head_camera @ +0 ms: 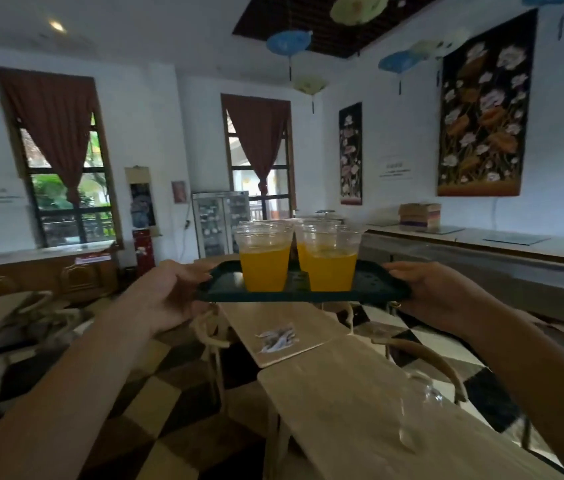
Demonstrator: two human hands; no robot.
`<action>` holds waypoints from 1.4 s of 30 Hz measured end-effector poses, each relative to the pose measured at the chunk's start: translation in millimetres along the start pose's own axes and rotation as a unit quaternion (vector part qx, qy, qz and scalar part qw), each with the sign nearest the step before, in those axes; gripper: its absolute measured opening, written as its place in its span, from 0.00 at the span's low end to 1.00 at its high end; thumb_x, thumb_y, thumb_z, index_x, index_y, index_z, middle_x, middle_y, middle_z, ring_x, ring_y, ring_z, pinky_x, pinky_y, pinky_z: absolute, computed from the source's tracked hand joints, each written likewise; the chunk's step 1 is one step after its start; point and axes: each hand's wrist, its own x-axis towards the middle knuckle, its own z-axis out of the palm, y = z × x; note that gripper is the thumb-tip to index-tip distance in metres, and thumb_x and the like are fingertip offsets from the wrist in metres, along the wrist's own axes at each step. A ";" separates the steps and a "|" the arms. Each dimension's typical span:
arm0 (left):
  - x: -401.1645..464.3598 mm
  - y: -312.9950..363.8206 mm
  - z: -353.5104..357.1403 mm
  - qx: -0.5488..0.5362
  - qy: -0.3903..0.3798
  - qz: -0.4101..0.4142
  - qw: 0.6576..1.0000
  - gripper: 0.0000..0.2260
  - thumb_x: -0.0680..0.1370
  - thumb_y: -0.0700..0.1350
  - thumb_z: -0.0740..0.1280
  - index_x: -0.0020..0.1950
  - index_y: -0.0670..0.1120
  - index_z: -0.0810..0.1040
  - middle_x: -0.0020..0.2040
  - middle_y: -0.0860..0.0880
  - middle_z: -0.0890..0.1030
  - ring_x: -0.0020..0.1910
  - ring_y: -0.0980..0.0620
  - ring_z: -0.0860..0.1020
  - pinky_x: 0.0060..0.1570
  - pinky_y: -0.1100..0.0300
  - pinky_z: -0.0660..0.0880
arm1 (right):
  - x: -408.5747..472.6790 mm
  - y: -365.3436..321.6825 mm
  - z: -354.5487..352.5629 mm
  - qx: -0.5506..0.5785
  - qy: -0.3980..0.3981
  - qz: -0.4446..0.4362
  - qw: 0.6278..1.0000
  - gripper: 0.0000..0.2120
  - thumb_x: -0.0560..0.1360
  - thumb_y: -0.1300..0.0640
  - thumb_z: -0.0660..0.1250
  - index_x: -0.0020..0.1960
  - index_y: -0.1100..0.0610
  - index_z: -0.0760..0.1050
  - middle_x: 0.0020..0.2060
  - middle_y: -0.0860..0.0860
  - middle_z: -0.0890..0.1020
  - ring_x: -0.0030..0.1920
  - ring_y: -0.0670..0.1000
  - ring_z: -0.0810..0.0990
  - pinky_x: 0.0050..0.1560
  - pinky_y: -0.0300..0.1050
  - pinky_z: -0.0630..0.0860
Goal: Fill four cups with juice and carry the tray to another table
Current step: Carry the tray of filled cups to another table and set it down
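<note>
My left hand (173, 289) and right hand (436, 289) gripping tray (228, 284) ends, fingers curled on the rim, cups (265, 259) of juice between them, table (353, 403) below my hands.

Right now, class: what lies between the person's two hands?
In the head view, the dark tray with juice cups spans between left hand and right hand.

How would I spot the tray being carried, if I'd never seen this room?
Start at the middle curtained window and look down. The dark green plastic tray is held up by the left hand and right hand. It alone carries clear plastic cups of orange juice.
</note>
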 end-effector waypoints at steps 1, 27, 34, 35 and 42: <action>-3.7 4.6 -10.0 -0.005 0.014 0.003 1.000 0.19 0.71 0.31 0.63 0.60 0.35 0.80 0.56 0.37 0.83 0.47 0.41 0.83 0.28 0.57 0.81 | 6.6 2.2 14.0 -0.002 -0.008 0.002 1.000 0.16 0.82 0.65 0.57 0.67 0.63 0.74 0.63 0.63 0.78 0.60 0.59 0.79 0.49 0.48 0.78; 39.7 81.0 -304.9 -0.005 0.142 0.030 0.989 0.21 0.72 0.32 0.64 0.65 0.38 0.79 0.60 0.37 0.83 0.50 0.42 0.85 0.38 0.55 0.84 | 213.3 75.9 304.5 0.015 -0.170 0.047 0.984 0.17 0.82 0.65 0.56 0.68 0.62 0.74 0.67 0.63 0.76 0.68 0.63 0.75 0.63 0.54 0.74; 111.9 86.2 -375.0 -0.034 0.182 0.033 0.982 0.24 0.72 0.33 0.64 0.69 0.40 0.77 0.68 0.36 0.78 0.50 0.44 0.84 0.39 0.58 0.83 | 309.8 96.2 361.7 0.024 -0.184 0.062 0.981 0.18 0.81 0.65 0.60 0.70 0.61 0.73 0.66 0.60 0.78 0.63 0.59 0.78 0.47 0.49 0.81; 124.4 86.3 -382.1 -0.039 0.190 0.034 0.980 0.24 0.72 0.33 0.64 0.69 0.40 0.78 0.68 0.36 0.78 0.52 0.44 0.83 0.41 0.58 0.83 | 324.2 98.0 367.9 0.024 -0.188 0.063 0.980 0.18 0.81 0.65 0.60 0.70 0.61 0.73 0.65 0.59 0.78 0.62 0.59 0.79 0.42 0.47 0.82; 223.7 102.1 -404.9 -0.030 0.230 0.043 0.972 0.22 0.73 0.34 0.62 0.67 0.40 0.78 0.65 0.37 0.80 0.56 0.42 0.81 0.46 0.55 0.82 | 450.8 102.3 405.1 0.025 -0.225 0.062 0.972 0.18 0.81 0.67 0.59 0.69 0.62 0.74 0.63 0.59 0.77 0.59 0.58 0.79 0.37 0.43 0.81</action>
